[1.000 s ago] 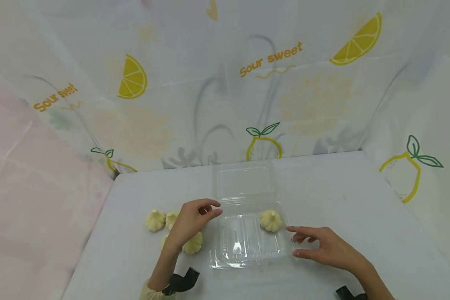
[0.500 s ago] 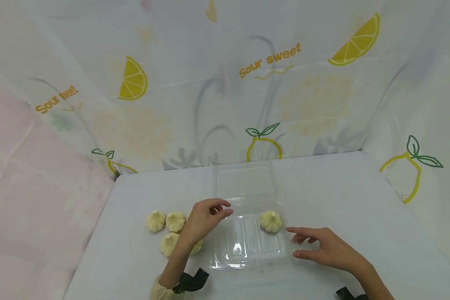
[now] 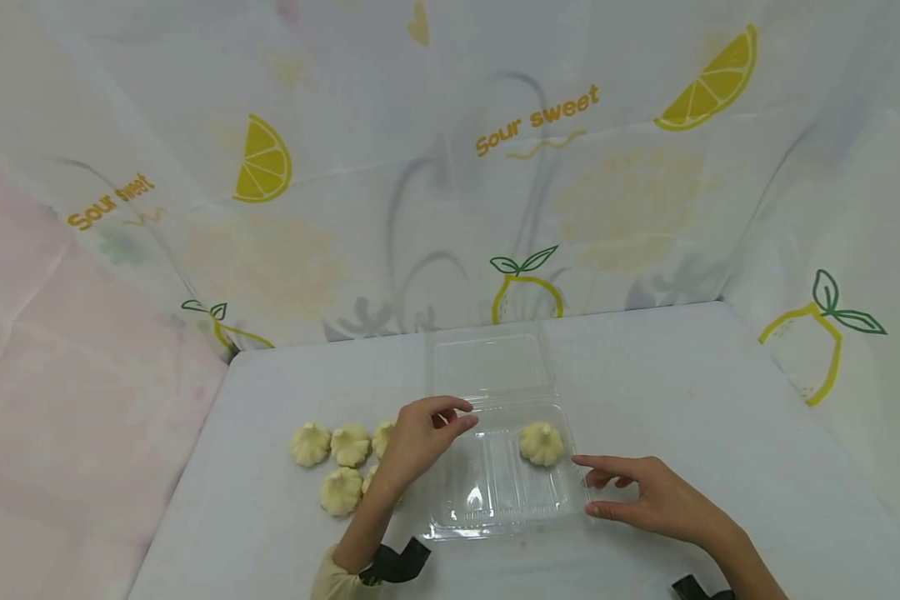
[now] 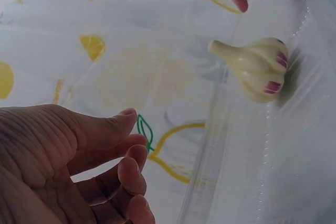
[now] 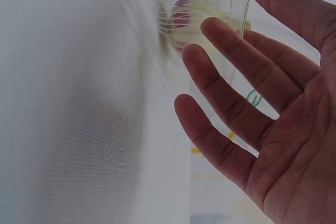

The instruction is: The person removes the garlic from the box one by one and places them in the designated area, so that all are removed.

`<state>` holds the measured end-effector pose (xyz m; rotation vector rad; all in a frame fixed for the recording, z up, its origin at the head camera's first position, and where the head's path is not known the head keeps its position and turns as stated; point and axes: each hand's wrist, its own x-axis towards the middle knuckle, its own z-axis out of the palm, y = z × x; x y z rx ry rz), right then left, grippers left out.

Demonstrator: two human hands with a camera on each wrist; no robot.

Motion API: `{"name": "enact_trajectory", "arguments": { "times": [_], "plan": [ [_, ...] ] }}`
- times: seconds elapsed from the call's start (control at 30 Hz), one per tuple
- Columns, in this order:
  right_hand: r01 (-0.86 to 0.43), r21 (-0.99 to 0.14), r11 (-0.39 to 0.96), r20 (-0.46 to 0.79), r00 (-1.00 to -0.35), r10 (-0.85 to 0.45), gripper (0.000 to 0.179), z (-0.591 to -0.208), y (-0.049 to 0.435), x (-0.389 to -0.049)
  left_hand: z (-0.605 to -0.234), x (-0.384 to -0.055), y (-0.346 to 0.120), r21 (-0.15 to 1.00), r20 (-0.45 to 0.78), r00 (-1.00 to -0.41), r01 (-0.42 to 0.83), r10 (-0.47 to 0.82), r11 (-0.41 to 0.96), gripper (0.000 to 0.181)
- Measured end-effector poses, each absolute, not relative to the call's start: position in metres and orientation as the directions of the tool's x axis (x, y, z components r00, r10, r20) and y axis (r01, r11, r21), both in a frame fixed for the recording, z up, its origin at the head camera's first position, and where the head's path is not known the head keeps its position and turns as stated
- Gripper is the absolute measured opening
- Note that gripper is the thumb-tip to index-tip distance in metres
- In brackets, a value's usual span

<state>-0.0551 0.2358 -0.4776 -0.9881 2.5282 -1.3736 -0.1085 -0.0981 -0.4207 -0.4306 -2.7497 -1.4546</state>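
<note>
A clear plastic clamshell box [image 3: 487, 487] lies unfolded on the table. One garlic bulb [image 3: 542, 443], pale with purple marks in the left wrist view, sits in the right part of its base. My left hand [image 3: 418, 440] hovers over the box's left edge; its fingers are loosely bent, with nothing between thumb and fingertips in the left wrist view. At the box's right rim is my right hand [image 3: 652, 497], its fingers extended and its thumb and fingertips right at the plastic. Behind my left wrist, a garlic bulb [image 3: 375, 482] is partly hidden.
Several more garlic bulbs [image 3: 341, 492] are grouped on the white table [image 3: 645, 375] left of the box. The transparent lid [image 3: 490, 362] lies flat behind the base. A cloth backdrop [image 3: 390, 125] printed with lemons rises behind the table.
My left hand has moved right, from beside the garlic group to over the box's left edge, uncovering more bulbs. My right hand has stayed at the right rim.
</note>
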Motion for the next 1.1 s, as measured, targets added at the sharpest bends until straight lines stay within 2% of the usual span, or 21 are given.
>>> {"name": "enact_trajectory", "arguments": {
  "times": [0.53,1.1],
  "plan": [
    [-0.497,-0.772,0.395,0.209,-0.786,-0.582,0.054,-0.477,0.235,-0.054,-0.428,-0.114,-0.083,0.801,0.156,-0.947,0.288,0.281,0.525,0.019],
    [-0.503,-0.77,0.392,0.218,-0.785,-0.58,0.053,-0.475,0.235,-0.052,-0.431,-0.116,-0.067,0.796,0.149,-0.95,0.28,0.274,0.536,0.019]
  ]
}}
